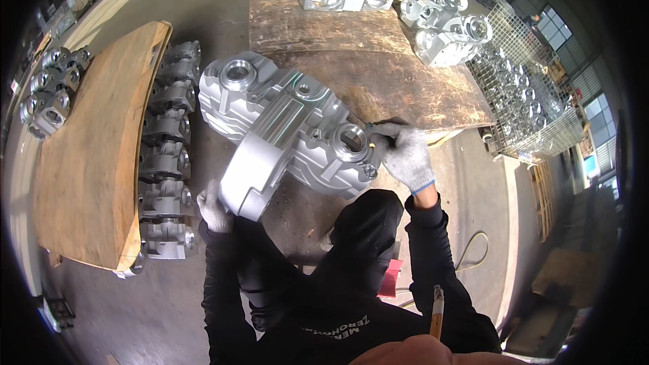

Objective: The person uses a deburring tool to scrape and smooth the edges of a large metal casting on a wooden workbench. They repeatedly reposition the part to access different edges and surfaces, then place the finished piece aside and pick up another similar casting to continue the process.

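Observation:
A large silver metal casting (270, 128), a housing with round ring-shaped openings and a long raised middle part, lies tilted in front of me above my knees. My left hand (215, 209), in a grey-white work glove, holds the near left end of the casting's raised part. At the casting's right end is my right hand (407, 157), gloved too, beside a ring-shaped opening. Its fingers are closed round a thin dark rod-like tool (362, 119) that points left across the casting's edge. The tool's exact kind is not clear.
Silver castings (165, 162) stand in a row by a wooden board (94, 162) on the left. More castings (446, 27) sit on the worn wooden tabletop (324, 27). A wire cage (527, 94) of metal parts stands right. A cable loop (473, 250) lies on the floor.

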Motion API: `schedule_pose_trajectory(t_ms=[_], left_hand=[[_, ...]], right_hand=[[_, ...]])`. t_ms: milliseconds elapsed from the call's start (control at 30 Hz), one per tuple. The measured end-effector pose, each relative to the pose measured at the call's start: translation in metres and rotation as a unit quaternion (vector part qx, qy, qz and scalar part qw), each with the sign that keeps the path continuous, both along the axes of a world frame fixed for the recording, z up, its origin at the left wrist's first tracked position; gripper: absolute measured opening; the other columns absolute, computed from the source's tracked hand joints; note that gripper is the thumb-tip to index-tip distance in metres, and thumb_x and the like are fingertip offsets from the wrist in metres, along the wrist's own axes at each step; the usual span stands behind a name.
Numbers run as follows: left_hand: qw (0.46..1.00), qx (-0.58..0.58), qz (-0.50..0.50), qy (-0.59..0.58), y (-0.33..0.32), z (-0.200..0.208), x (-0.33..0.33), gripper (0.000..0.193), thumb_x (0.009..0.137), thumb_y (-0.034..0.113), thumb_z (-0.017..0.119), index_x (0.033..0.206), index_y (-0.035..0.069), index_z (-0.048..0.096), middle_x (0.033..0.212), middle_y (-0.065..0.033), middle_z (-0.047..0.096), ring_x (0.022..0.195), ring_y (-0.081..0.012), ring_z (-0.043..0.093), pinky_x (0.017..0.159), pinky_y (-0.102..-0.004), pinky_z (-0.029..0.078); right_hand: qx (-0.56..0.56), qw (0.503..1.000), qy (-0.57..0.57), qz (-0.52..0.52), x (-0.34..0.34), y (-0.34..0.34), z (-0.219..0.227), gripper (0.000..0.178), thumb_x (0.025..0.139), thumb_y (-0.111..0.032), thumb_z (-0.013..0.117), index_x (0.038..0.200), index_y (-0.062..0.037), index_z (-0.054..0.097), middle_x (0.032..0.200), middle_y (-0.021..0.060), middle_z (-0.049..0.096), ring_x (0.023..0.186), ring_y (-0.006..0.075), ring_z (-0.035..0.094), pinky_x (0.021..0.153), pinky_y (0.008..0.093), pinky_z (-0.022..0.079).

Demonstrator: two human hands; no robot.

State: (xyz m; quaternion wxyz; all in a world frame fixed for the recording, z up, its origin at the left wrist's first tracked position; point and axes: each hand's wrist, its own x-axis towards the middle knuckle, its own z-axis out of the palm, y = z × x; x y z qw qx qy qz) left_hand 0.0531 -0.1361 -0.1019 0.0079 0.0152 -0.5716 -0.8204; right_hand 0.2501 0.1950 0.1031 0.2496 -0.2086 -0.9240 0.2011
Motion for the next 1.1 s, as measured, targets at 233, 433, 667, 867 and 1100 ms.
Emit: schedule_pose_trajectory(t_ms=[233, 433, 667, 867, 1100], left_hand=[[0.950, -0.241, -0.064, 0.186, -0.021, -0.015, -0.004, 0.031, 0.093, 0.030, 0.072, 0.104, 0.001, 0.063, 0.087, -0.0104, 0.063, 0.079, -0.0238, 0.057, 0.074, -0.0364, 0.044], [0.835, -0.482, -0.038, 0.263, -0.044, -0.043, -0.016, 0.067, 0.085, 0.038, 0.076, 0.135, -0.004, 0.061, 0.121, -0.0290, 0.068, 0.115, -0.0464, 0.063, 0.101, -0.0505, 0.050], [0.984, -0.128, -0.085, 0.090, -0.032, -0.035, -0.024, 0.043, 0.096, 0.033, 0.067, 0.116, -0.005, 0.065, 0.107, -0.0206, 0.072, 0.094, -0.0309, 0.069, 0.081, -0.0435, 0.054], [0.988, 0.097, -0.087, -0.087, -0.024, -0.015, -0.013, 0.041, 0.108, 0.034, 0.051, 0.113, -0.004, 0.064, 0.101, -0.0117, 0.068, 0.093, -0.0189, 0.066, 0.084, -0.0375, 0.054], [0.973, 0.099, -0.196, -0.077, -0.030, -0.015, -0.024, 0.054, 0.106, 0.044, 0.054, 0.135, -0.001, 0.060, 0.129, -0.0122, 0.067, 0.118, -0.0265, 0.064, 0.106, -0.0432, 0.048]], right_hand=[[-0.068, 0.997, 0.037, -0.027, 0.013, -0.008, -0.002, 0.019, 0.086, -0.005, 0.072, 0.103, -0.0029, 0.080, 0.098, 0.0189, 0.077, 0.086, 0.0282, 0.076, 0.076, 0.0338, 0.058], [-0.204, 0.972, 0.108, -0.054, 0.020, 0.002, -0.034, 0.016, 0.089, -0.005, 0.071, 0.103, -0.0015, 0.080, 0.094, 0.0167, 0.077, 0.088, 0.0263, 0.075, 0.078, 0.0329, 0.057], [-0.372, 0.918, 0.108, -0.086, 0.026, 0.010, -0.042, 0.017, 0.094, -0.005, 0.071, 0.108, 0.0019, 0.078, 0.098, 0.0112, 0.078, 0.091, 0.0151, 0.072, 0.079, 0.0291, 0.056], [-0.233, 0.958, 0.167, 0.008, 0.030, 0.021, -0.047, 0.015, 0.089, -0.016, 0.076, 0.095, -0.0032, 0.080, 0.088, 0.0189, 0.076, 0.082, 0.0313, 0.076, 0.074, 0.0358, 0.059], [-0.138, 0.988, 0.068, 0.020, 0.035, 0.027, -0.037, 0.015, 0.087, -0.014, 0.072, 0.096, -0.0058, 0.081, 0.100, 0.0163, 0.077, 0.083, 0.0335, 0.075, 0.076, 0.0393, 0.060]])
